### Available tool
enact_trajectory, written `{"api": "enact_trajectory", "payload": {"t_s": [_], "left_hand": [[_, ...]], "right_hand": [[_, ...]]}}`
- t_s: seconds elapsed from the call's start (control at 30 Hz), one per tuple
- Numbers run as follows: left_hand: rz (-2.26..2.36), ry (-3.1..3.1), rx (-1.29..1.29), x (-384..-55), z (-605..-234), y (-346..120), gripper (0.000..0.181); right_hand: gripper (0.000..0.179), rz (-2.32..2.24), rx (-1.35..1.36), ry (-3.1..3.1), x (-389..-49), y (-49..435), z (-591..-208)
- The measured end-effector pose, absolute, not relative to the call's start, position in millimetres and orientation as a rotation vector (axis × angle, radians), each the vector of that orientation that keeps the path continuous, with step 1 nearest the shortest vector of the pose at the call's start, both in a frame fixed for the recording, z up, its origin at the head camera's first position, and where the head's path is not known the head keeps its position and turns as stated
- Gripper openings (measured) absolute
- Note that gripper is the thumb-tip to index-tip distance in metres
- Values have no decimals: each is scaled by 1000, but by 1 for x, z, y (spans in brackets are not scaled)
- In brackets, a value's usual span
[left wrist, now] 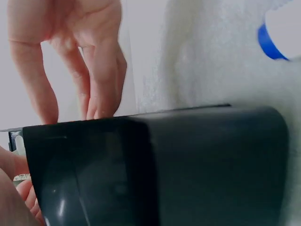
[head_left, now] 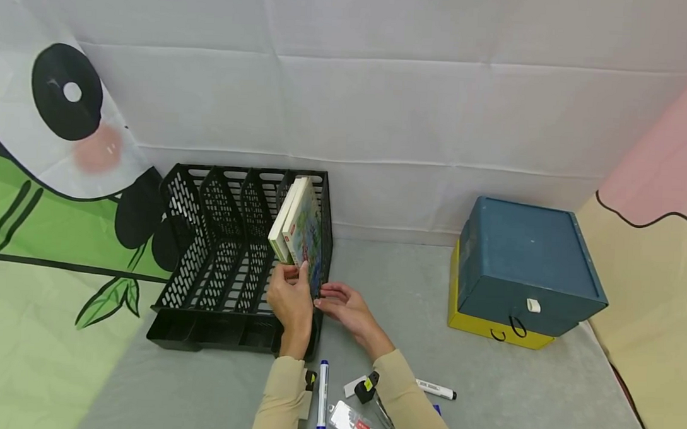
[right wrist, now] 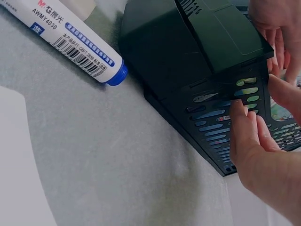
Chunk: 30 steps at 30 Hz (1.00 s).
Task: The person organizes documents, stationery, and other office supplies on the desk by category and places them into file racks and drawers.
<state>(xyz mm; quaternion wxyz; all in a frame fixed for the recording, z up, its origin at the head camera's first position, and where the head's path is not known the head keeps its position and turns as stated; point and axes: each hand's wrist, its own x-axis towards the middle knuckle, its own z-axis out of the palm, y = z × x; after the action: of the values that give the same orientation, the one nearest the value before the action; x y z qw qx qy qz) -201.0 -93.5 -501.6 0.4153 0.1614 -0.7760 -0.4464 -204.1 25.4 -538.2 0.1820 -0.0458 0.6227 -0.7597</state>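
- at the near end of a black rack [head_left: 178, 269], we see both hands at work, the forearms in tan sleeves [head_left: 280, 395].
- the grip of the left hand [head_left: 291, 301] is drawn to a narrow pinch on the near, lower part of a picture-covered book [head_left: 305, 229], thumb toward the cover and fingers bent on the other side; we cannot tell whether it also takes in the paler book [head_left: 282, 222].
- the two books stand side by side in the rack's rightmost compartment, the paler one on the left, their pale edges upward.
- the grip of the right hand [head_left: 348, 312] parts only by about the thickness of the rack's right side wall, its fingertips [right wrist: 239, 107] resting on the slotted outer face, its thumb at the front edge; how firmly it presses, we cannot tell.
- through the wall's slots we glimpse blue, green and yellow.
- on the grey table [head_left: 398, 286], near the forearms, lie a blue-capped marker [head_left: 322, 397], a black-capped marker [head_left: 436, 389] and a clear packet [head_left: 356, 423] with a red label.
- well to the right, we find a blue box [head_left: 532, 246] stacked on a yellow box [head_left: 454, 294].
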Motion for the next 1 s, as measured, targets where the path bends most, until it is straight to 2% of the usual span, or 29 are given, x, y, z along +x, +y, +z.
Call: {"api": "enact_trajectory", "payload": {"t_s": [0.13, 0.53, 1.0], "left_hand": [[-1102, -1982, 471, -196, -504, -96, 26], [-1135, -2008, 443, -186, -503, -103, 30], [-1064, -2038, 269, -180, -483, -96, 21]], "right_hand": [[46, -2139, -97, 1744, -203, 26, -538], [45, -2095, -141, 1829, -202, 32, -531], [34, -2100, -273, 2034, -191, 63, -515]]}}
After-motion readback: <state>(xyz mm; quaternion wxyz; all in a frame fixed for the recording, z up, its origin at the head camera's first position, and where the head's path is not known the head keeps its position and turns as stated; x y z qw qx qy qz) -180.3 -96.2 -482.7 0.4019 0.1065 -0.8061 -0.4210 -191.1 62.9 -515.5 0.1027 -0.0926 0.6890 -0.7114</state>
